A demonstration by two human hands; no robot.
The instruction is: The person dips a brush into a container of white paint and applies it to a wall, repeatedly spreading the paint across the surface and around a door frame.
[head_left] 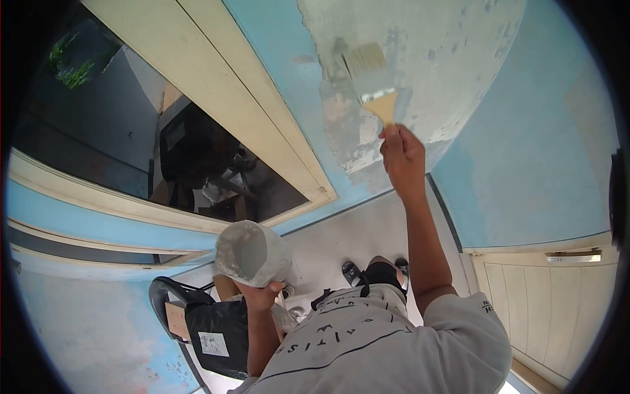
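Note:
My right hand (401, 156) is raised and grips the wooden handle of a wide paintbrush (373, 82). Its bristles press against a patch of grey, peeling plaster (420, 46) on the blue wall. My left hand (261, 294) is low by my chest and holds a small pot (252, 253) smeared with grey paste, gripped from below. My grey printed shirt (374, 341) fills the bottom of the view.
A cream-framed window opening (216, 125) lies left of the patch, with dark clutter behind it. A dark chair (164, 295) carrying a black bag (220, 335) stands near my left side. A cream panelled door (558, 302) is at the right. My sandalled feet (374, 269) stand on a pale floor.

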